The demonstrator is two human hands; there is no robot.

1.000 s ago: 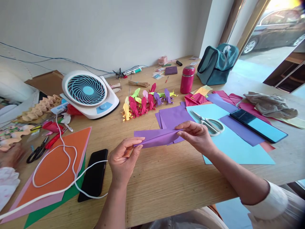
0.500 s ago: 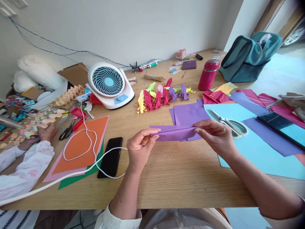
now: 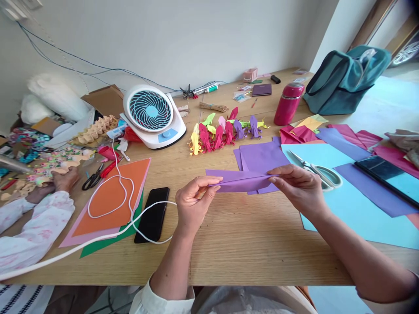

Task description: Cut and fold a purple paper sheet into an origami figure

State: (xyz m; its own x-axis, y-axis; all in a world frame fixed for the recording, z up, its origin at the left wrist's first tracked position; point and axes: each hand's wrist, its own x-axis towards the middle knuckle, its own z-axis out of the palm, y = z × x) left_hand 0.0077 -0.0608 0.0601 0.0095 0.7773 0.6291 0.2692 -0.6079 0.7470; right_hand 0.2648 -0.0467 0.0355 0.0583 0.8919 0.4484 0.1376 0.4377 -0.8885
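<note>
A folded strip of purple paper is stretched between my two hands above the table. My left hand pinches its left end between thumb and fingers. At the other end, my right hand grips the paper the same way. A crease runs lengthwise along the strip. Behind it lie loose purple sheets, partly covered by the strip. White-handled scissors rest on a light blue sheet beside my right hand. Several colourful folded-paper figures stand in rows farther back.
A white fan, a black phone with a white cable, and orange paper are to the left. Another person's hand works at far left. A red flask and teal bag stand back right.
The view has shifted very slightly. Both hands still hold the purple strip in nearly the same place, with hardly any movement of the fingers.
</note>
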